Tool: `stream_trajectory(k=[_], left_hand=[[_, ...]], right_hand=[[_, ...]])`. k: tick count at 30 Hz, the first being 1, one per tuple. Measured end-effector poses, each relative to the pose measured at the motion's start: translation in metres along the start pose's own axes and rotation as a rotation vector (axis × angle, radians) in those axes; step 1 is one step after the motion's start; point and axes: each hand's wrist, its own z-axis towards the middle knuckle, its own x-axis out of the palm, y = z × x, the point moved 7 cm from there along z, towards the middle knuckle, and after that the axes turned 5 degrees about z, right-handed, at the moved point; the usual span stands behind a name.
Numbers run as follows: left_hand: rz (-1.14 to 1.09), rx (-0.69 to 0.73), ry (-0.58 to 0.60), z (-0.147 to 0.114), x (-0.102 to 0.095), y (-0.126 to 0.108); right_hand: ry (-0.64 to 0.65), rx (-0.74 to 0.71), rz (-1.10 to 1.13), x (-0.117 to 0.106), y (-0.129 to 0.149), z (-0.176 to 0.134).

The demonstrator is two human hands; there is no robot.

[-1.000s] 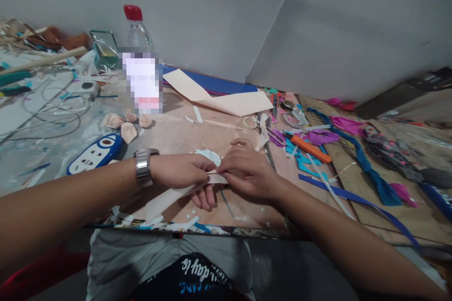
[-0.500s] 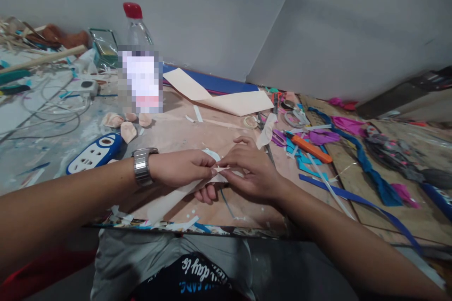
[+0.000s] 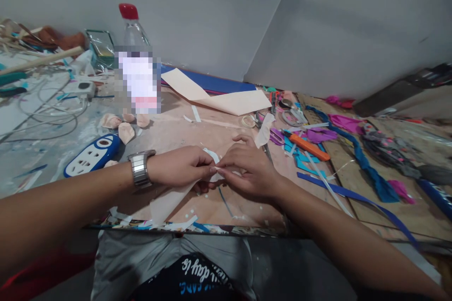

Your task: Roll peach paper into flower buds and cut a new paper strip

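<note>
Between my two hands, low over the front of the table, is a pale cream strip (image 3: 173, 201) that looks like paper or thin cloth. My left hand (image 3: 180, 165), with a metal watch at the wrist, is closed on it, thumb on top and fingers curled beneath. My right hand (image 3: 249, 167) meets the left thumb and pinches the strip's upper end between thumb and index finger; its other fingers are bent loosely. The strip's tail slants down to the left toward the table edge. The pinched end is mostly hidden by my fingers.
Beyond my hands lies a long folded cream strip (image 3: 226, 102). A red-capped bottle (image 3: 136, 35), petal-like cream pieces (image 3: 126, 132) and a blue-white power strip (image 3: 92, 155) stand left. At right lie an orange utility knife (image 3: 309, 146), a purple piece (image 3: 321, 135) and blue ribbon (image 3: 360, 197).
My fingertips have closed tighter around the cream strip's end, and the left fingers beneath have curled in. The tail has shifted slightly. The whole view has moved a little.
</note>
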Motion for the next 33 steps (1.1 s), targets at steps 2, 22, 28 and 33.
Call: stream_trajectory(k=[2,22,28,33], left_hand=[[0.127,0.054,-0.031,-0.001,-0.004,-0.005],[-0.127,-0.098,0.104,0.001,0.003,0.009],[-0.087,-0.100,0.159,-0.004,0.008,0.004],[-0.122,-0.076,0.178,-0.004,0.008,0.004]], right_hand=[[-0.004,0.003,-0.006,0.000,-0.002,0.000],[0.013,-0.032,0.003,0.000,-0.002,-0.001],[-0.001,-0.009,-0.005,-0.003,-0.003,-0.001],[-0.014,0.025,-0.014,-0.009,-0.010,0.000]])
